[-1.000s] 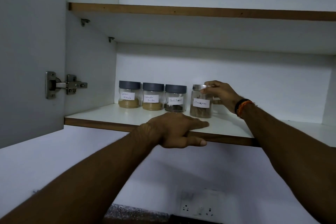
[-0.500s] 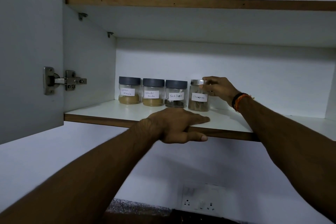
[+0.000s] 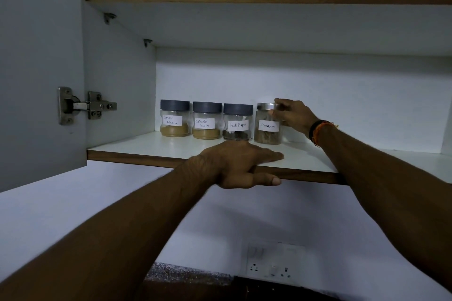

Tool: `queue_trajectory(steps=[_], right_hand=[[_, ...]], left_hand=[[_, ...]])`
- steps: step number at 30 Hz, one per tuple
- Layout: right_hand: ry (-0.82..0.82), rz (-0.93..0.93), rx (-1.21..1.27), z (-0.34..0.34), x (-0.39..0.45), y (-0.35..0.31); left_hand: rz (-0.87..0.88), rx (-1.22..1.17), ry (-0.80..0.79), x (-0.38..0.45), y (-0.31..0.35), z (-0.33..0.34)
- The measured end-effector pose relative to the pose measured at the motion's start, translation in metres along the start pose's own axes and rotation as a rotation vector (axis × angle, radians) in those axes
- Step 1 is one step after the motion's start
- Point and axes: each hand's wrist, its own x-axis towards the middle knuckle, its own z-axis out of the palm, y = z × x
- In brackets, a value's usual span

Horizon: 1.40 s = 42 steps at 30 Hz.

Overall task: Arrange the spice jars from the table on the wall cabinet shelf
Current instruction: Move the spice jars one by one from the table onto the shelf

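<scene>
My right hand [image 3: 294, 114] grips the silver-lidded glass cinnamon jar [image 3: 267, 124], seating it 4th in line on the white wooden-edged shelf [image 3: 146, 151], which my flat, relaxed left hand [image 3: 241, 165] steadies; next I judge it needs release.

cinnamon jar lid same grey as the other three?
No, the cinnamon jar has a shiny metal lid, unlike the three dark grey lids.

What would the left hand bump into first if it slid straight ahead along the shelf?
Probably the Cinnamon jar: the left hand lies flat on the shelf, fingers pointing up and right toward its base. Depth is unclear; it might pass in front.
</scene>
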Motion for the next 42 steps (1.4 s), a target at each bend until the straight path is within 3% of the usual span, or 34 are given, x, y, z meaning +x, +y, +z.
queue_trajectory(steps=[9, 15, 23, 28, 31, 35, 39, 42], right_hand=[[0.026, 0.055, -0.063, 0.000, -0.005, -0.002], [0.164, 0.063, 0.010, -0.012, -0.034, -0.012], [0.241, 0.069, 0.493, -0.036, -0.140, -0.032], [0.327, 0.006, 0.559, -0.034, -0.222, -0.042], [0.345, 0.006, 0.538, -0.023, -0.269, -0.034], [0.347, 0.120, 0.513, 0.002, -0.328, -0.011], [0.292, 0.285, 0.487, 0.030, -0.384, 0.018], [0.245, 0.383, 0.452, 0.045, -0.413, 0.038]], left_hand=[[0.000, -0.009, 0.000, -0.002, 0.002, -0.002], [-0.014, -0.003, -0.003, -0.001, -0.001, -0.001], [-0.054, -0.002, 0.017, -0.004, 0.007, 0.000], [-0.142, 0.016, 0.019, -0.008, 0.014, 0.006], [-0.160, 0.060, 0.116, -0.014, 0.026, 0.008], [-0.120, 0.106, 0.309, -0.026, 0.059, 0.028], [-0.111, 0.180, 0.368, -0.040, 0.091, 0.057], [0.000, 0.049, 0.375, -0.055, 0.118, 0.077]])
